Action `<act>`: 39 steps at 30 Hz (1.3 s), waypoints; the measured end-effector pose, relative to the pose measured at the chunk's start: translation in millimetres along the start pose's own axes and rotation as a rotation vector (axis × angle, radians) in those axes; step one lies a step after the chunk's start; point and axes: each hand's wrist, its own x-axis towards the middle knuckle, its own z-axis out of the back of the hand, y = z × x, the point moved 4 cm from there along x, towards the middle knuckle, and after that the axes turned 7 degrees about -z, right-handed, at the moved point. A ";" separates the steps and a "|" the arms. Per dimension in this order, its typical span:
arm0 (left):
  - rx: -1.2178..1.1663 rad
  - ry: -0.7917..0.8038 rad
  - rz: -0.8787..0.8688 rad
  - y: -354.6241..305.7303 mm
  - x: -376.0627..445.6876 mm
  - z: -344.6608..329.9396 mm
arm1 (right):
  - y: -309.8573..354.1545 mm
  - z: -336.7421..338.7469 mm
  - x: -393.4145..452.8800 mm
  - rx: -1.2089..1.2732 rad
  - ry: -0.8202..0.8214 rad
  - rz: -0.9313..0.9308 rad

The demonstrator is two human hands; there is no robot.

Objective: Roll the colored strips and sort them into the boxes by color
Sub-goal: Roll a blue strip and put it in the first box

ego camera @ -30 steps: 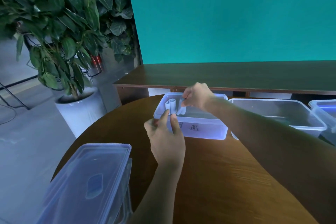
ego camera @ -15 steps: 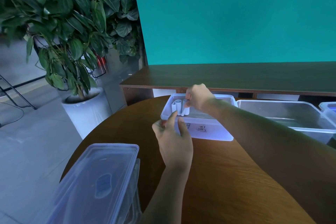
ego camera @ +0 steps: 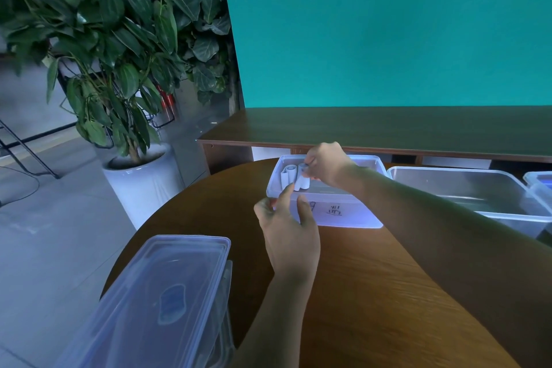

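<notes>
Broadly, a round wooden table (ego camera: 373, 293) carries everything, with a long wooden counter (ego camera: 388, 125) beyond its far edge and a potted plant (ego camera: 113, 39) on the floor off its left side. At the table's near-left edge sits a stack of box lids (ego camera: 167, 302), presumably set aside so the boxes stay open for sorting. Along the far edge stand the boxes: a labelled clear box (ego camera: 343, 215) in the middle, a larger empty clear box (ego camera: 478, 197) to its right, and a third box (ego camera: 540, 185), only partly in view, at the far-right edge.

Inside the labelled box, in its far-left corner, two pale rolled strips (ego camera: 288, 176) stand upright side by side, a way of packing that likely saves room for more. Their true color is hard to judge in this light.

The right hand (ego camera: 327, 163) reaches into that box and pinches the top of the right-hand roll, probably to seat it against its neighbour so it does not uncurl. The left hand (ego camera: 288, 233) hovers at the box's near-left corner, fingers loosely spread and holding nothing, thumb and forefinger close to the rim as if to steady the box.
</notes>
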 end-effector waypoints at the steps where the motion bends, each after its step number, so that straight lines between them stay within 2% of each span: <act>1: 0.001 0.000 0.002 -0.1 0.0 0.0 | -1.4 1.2 -0.4 0.005 0.004 -0.002; 10: -0.018 -0.037 -0.005 -2.1 -2.2 2.8 | -10.8 19.3 -12.3 0.029 -0.004 -0.015; 15: 0.008 -0.038 -0.050 -5.6 -5.5 4.7 | -16.4 33.6 -31.3 0.139 -0.020 -0.028; 19: 0.004 -0.068 -0.097 -10.7 -10.7 10.3 | -24.9 46.6 -54.2 0.197 -0.081 -0.017; 25: -0.036 -0.020 -0.175 -32.3 -38.4 7.2 | -52.2 62.9 -124.8 0.361 -0.211 0.003; 29: -0.067 0.080 -0.228 -51.5 -65.6 -6.0 | -83.9 60.5 -190.9 0.445 -0.196 -0.042; 34: -0.142 0.354 -0.139 -75.2 -109.4 -22.9 | -134.1 53.7 -271.9 0.448 -0.235 -0.136; 39: -0.129 0.531 -0.122 -98.6 -148.2 -34.3 | -169.5 61.6 -338.5 0.420 -0.368 -0.203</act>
